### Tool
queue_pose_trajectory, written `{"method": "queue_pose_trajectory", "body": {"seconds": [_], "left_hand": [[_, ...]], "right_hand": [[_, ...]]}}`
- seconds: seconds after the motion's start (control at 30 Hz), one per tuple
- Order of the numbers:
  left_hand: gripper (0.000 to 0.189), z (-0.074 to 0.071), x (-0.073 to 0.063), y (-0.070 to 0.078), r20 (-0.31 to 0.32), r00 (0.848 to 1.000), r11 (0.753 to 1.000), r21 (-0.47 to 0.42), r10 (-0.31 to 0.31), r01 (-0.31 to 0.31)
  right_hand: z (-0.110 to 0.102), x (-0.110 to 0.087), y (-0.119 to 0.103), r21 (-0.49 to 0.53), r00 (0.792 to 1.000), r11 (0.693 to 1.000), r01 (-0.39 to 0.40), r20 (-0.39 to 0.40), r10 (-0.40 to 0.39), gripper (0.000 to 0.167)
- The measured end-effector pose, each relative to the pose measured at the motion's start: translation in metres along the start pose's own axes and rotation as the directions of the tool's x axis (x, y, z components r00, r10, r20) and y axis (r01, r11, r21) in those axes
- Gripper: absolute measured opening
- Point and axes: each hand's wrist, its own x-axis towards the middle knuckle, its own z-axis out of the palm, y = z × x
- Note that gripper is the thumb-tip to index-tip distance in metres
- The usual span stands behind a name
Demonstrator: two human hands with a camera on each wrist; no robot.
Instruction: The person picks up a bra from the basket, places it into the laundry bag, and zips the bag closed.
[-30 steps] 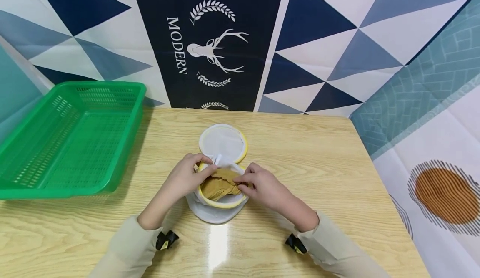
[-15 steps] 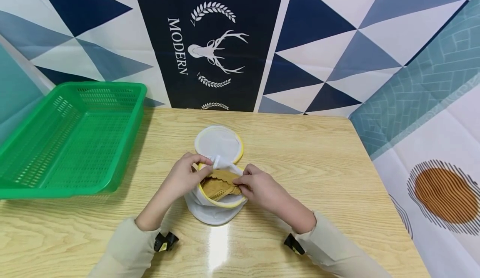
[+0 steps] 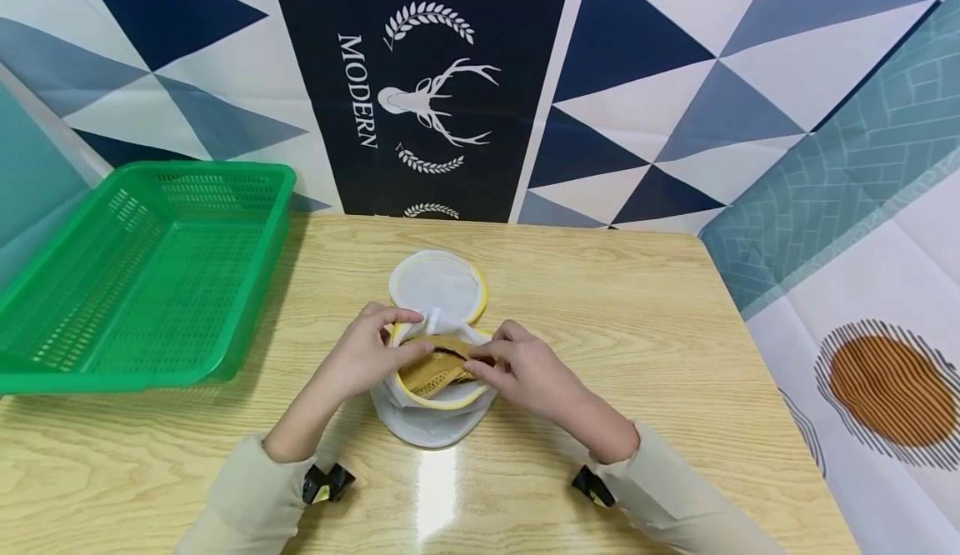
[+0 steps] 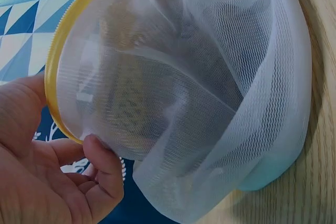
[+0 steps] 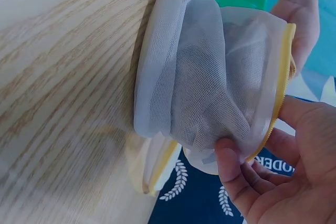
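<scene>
A white mesh laundry bag (image 3: 429, 427) with a yellow zip rim stands on the table, its round lid (image 3: 437, 283) folded back behind the opening. Inside lies a mustard-coloured garment (image 3: 432, 373) with perforated trim; a dark gap shows between its folds. My left hand (image 3: 365, 353) holds the bag's left rim, thumb over the opening on the garment. In the left wrist view, its curled fingertip (image 4: 103, 156) presses the mesh from outside. At the right rim my right hand (image 3: 534, 376) grips the edge, thumb and forefinger at the garment. Its curled fingers (image 5: 231, 166) touch the mesh outside.
A green plastic basket (image 3: 258, 284) stands on the left of the wooden table (image 3: 600, 305). Behind the table hangs a patterned cloth (image 3: 637, 80). Black wrist cameras are strapped beneath both sleeves.
My left thumb has moved inward onto the garment. The garment's scalloped edge has shifted and a dark gap has opened between its folds. The lid has slid slightly left.
</scene>
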Motion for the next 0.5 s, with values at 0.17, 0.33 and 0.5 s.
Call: {"method": "queue_pose_trajectory", "body": {"seconds": [0.17,0.33,0.5], "left_hand": [[0.031,-0.005,0.001,-0.004,-0.008,1.000,0.998,-0.050,-0.026,0.025],[0.034,-0.009,0.000,-0.006,-0.012,1.000,0.997,-0.078,-0.027,0.026],[0.036,-0.012,0.000,-0.009,-0.020,0.999,0.995,-0.098,-0.031,0.029]], "right_hand": [[-0.002,-0.001,0.000,0.041,1.000,0.999,-0.018,-0.019,0.019,0.021],[-0.004,-0.002,0.003,0.082,0.998,0.997,-0.008,-0.064,0.013,0.016],[-0.005,-0.002,0.006,0.121,0.996,0.993,-0.004,-0.091,0.015,0.012]]}}
